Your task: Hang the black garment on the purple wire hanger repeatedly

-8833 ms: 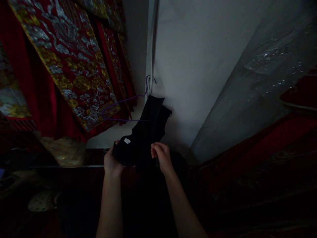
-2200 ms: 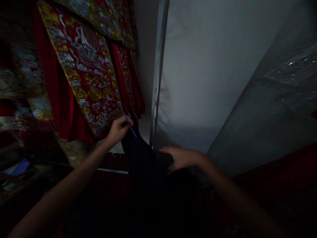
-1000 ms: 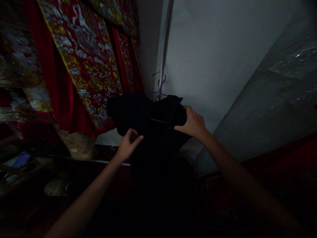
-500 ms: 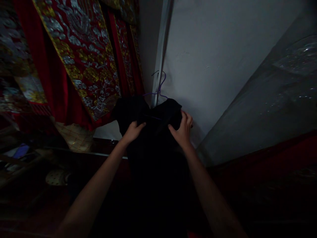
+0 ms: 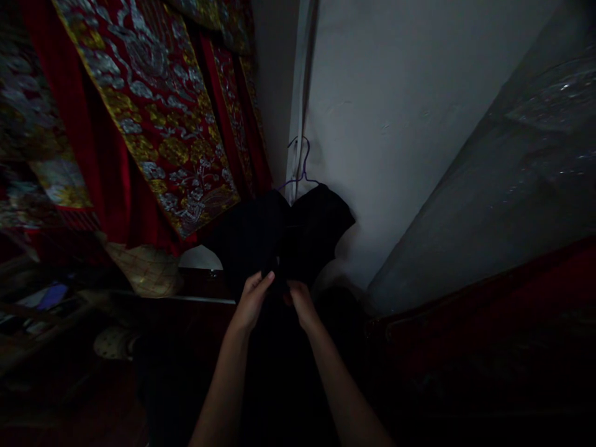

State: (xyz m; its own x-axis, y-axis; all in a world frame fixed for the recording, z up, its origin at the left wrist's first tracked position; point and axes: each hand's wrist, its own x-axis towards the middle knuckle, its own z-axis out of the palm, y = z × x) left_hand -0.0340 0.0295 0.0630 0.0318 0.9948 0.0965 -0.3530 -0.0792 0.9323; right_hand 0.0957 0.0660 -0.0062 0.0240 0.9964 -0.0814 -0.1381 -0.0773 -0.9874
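A black short-sleeved garment [image 5: 251,226] hangs by its shoulders on a thin purple clothes hanger [image 5: 305,167] against a wall corner. Its front falls open at the neck in a V. My left hand [image 5: 254,298] is closed on the left front edge, thumb on top of the cloth. My right hand [image 5: 300,303] pinches the other front edge a short way to the right, its fingertips partly hidden in the dark fabric. Below my hands the garment is too dark to make out.
Red panels with gold and silver embroidery [image 5: 172,124] hang at the left. A pale wall [image 5: 372,112] and a sheet of clear plastic [image 5: 465,205] stand to the right. A light clog with holes [image 5: 113,343] shows at lower left, beside a cluttered shelf [image 5: 41,310].
Both hands have moved down the garment and closer together. My right hand has left the right shoulder and now holds the front edge. The neck opening shows more widely.
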